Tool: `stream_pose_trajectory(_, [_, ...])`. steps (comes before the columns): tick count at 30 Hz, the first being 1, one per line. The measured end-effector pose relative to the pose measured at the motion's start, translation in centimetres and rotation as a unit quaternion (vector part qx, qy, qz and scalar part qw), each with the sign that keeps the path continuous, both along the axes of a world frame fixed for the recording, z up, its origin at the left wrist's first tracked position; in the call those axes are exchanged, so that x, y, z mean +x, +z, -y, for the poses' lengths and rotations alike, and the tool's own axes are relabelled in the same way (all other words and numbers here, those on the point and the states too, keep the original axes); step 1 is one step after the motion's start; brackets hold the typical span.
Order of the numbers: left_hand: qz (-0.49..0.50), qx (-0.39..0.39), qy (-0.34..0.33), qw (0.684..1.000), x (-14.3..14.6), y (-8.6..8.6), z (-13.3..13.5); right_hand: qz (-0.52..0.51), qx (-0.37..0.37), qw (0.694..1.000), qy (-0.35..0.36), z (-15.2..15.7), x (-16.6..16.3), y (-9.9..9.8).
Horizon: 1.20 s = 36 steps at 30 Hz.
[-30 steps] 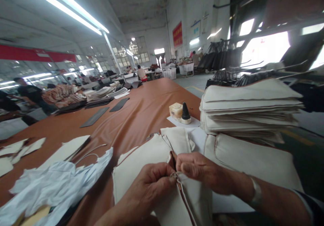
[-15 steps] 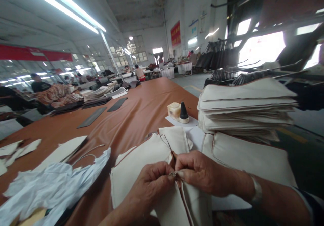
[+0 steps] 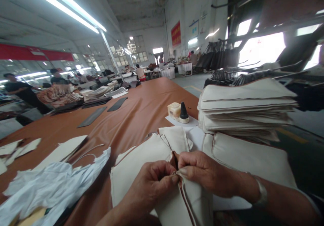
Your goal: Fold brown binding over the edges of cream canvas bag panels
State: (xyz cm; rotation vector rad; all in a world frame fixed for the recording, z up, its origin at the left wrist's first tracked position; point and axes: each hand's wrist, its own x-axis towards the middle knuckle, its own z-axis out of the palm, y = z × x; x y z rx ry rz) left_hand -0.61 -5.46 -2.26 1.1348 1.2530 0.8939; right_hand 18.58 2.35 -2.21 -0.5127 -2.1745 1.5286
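A cream fabric panel with brown seam edges [image 3: 141, 158] lies in front of me, a seam running down its middle. My left hand [image 3: 154, 183] pinches the seam's left edge between thumb and fingers. Close beside it, my right hand [image 3: 199, 172] is closed on the seam's right edge, the two thumb tips nearly meeting. Brown material shows in the gap between the edges. Beyond the panel stand a yellowish block-shaped container [image 3: 174, 109] and a black cone-shaped nozzle [image 3: 183, 111] on a pale base.
A tall stack of cream panels [image 3: 243, 107] rises at the right, with another panel [image 3: 250, 158] before it. Brown leather [image 3: 152, 97] covers the table. Crumpled pale cloth [image 3: 55, 185] and cream pieces [image 3: 65, 148] lie left. Dark strips [image 3: 92, 117] lie farther back. Several people work in the distance.
Both hands have shifted slightly at the seam, still pinching it; the right hand moved a little to the right. At far left, a person in dark clothes has come into fuller view.
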Motion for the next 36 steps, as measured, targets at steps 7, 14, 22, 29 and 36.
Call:
stream_pose_trajectory(7, [-0.050, 0.005, 0.000, 0.999, 0.5, 0.4, -0.1, 0.065, 0.159, 0.985, -0.019, 0.6, 0.3, 1.0])
stream_pose_trajectory(14, [-0.082, 0.030, 0.010, 0.996, 1.0, 0.3, 0.3, 0.048, 0.349, 0.933, -0.074, 0.8, -0.4, -1.1])
stream_pose_trajectory(22, [-0.030, -0.024, 0.007, 0.999, 1.0, 0.6, 0.3, 0.028, 0.139, 0.990, -0.021, 0.2, 0.2, 0.4])
stream_pose_trajectory(29, [-0.023, 0.005, 0.013, 1.000, 1.0, 0.3, 0.2, 0.034, 0.179, 0.982, -0.048, 0.3, -0.2, 0.6])
stream_pose_trajectory(36, [-0.070, -0.035, 0.000, 0.997, 0.9, 0.2, -0.4, -0.005, 0.215, 0.975, -0.048, 0.1, -0.1, -0.7])
